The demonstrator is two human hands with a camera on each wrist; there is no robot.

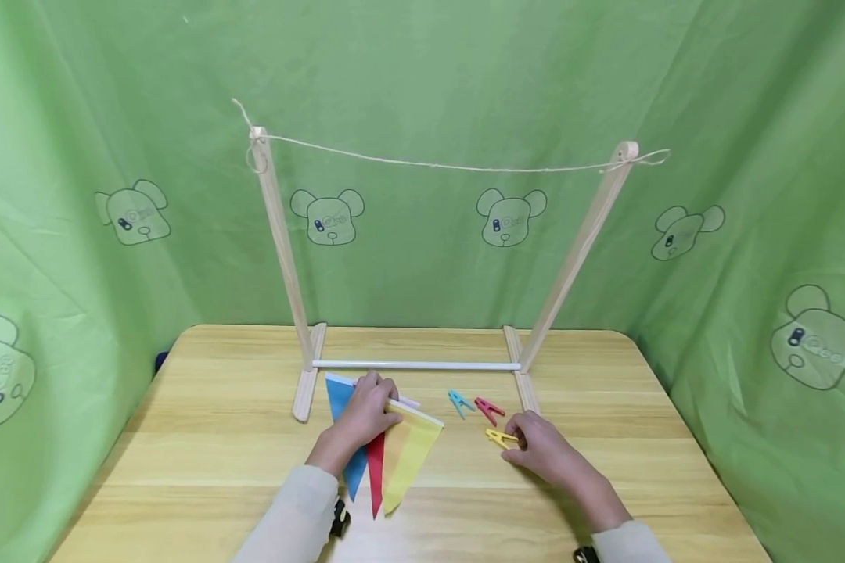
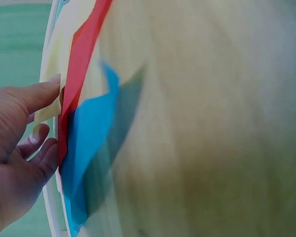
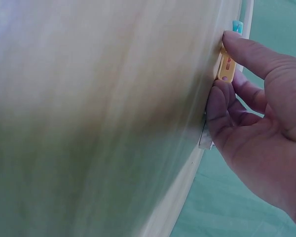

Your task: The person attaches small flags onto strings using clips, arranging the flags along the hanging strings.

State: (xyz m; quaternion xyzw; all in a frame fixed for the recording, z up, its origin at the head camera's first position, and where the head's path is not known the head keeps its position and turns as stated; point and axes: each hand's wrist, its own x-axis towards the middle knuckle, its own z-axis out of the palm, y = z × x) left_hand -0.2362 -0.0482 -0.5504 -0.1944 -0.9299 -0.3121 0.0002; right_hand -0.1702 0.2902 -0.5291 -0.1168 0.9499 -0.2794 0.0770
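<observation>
My left hand (image 1: 366, 410) is over the pennants, and its thumb and fingers pinch the yellow pennant (image 1: 414, 453) near its white top edge. Beside it, partly under the hand, are a red pennant (image 1: 375, 469) and a blue pennant (image 1: 340, 399). In the left wrist view the blue pennant (image 2: 91, 123) has its tip lifted off the table. At the right, my right hand (image 1: 542, 446) has thumb and fingers around one end of a yellow clothespin (image 1: 496, 436), which is at the tabletop. A blue clothespin (image 1: 459, 403) and a pink clothespin (image 1: 489, 409) lie just beyond it.
Behind the pennants stands a frame with two wooden posts (image 1: 282, 242), feet and a white crossbar (image 1: 415, 365). A thin string (image 1: 429, 165) sags between the post tops. Green curtains (image 1: 422, 78) surround the wooden table (image 1: 225, 453) at the back and sides.
</observation>
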